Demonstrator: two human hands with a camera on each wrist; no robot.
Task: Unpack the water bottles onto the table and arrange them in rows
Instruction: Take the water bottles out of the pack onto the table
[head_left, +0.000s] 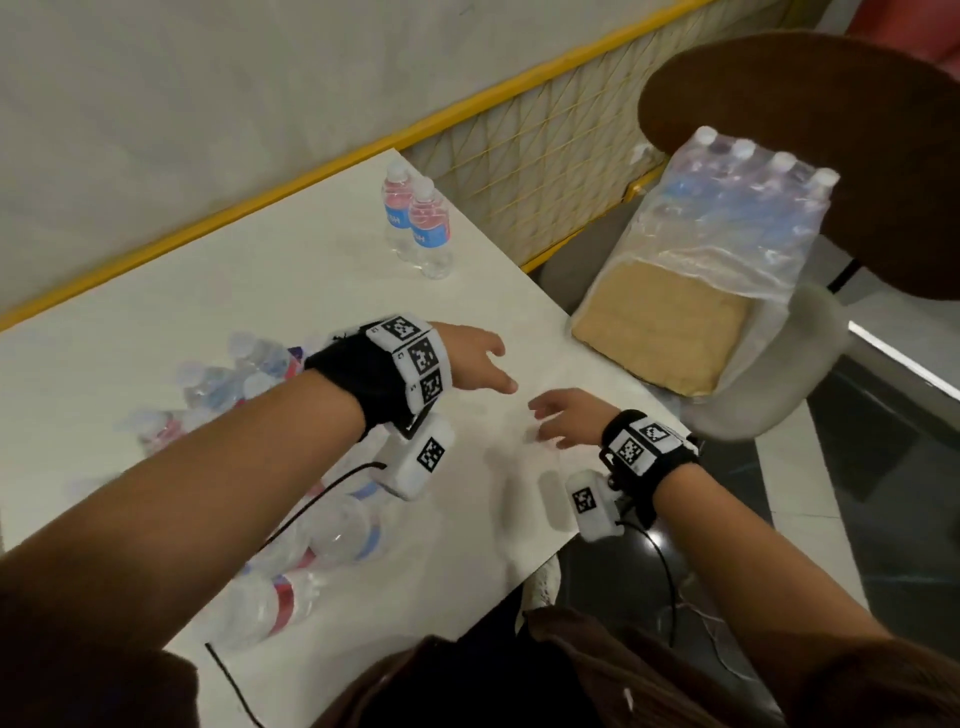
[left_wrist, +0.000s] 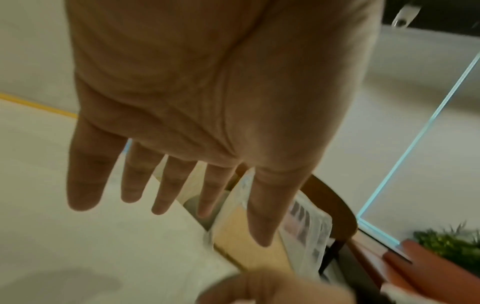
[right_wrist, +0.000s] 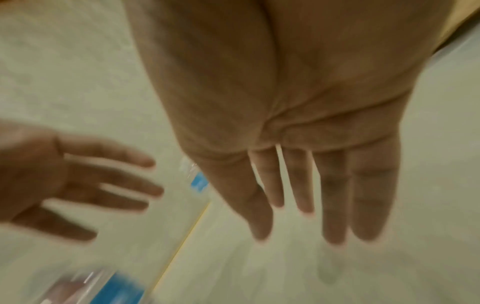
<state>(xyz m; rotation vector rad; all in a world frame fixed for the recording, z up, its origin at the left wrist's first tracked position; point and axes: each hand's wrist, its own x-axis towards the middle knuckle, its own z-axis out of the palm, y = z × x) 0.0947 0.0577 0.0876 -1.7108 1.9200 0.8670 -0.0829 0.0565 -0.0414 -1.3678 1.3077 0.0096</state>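
Pale marble-look table (head_left: 291, 270) fills the head view, backed by a yellow-trimmed mesh rail at 12 o'clock and a chair at 2 o'clock carrying the shrink-wrapped pack (head_left: 737, 218) of water bottles on its cardboard tray (head_left: 660, 332). Both hands hover above the bare table near its 3 o'clock edge, holding nothing: the left hand (head_left: 475, 358) has its fingers spread straight, and the right hand (head_left: 563, 418) is likewise loose and flat, as both wrist views confirm. Two upright bottles (head_left: 418, 221) stand touching each other at 12 o'clock, the start of a row. A heap of loose bottles (head_left: 291, 545) lies on its side from 9 to 7 o'clock, partly hidden under the left forearm; at least five show, though blur prevents an exact count. Four white caps show along the pack's top edge; the rest is veiled by film. Judging by look, each bottle is small, light and thin-walled, so it would dent under a hard squeeze and roll when lying; the labelled waist seems the surest place to take hold, while the wrapped pack looks heavy and slippery
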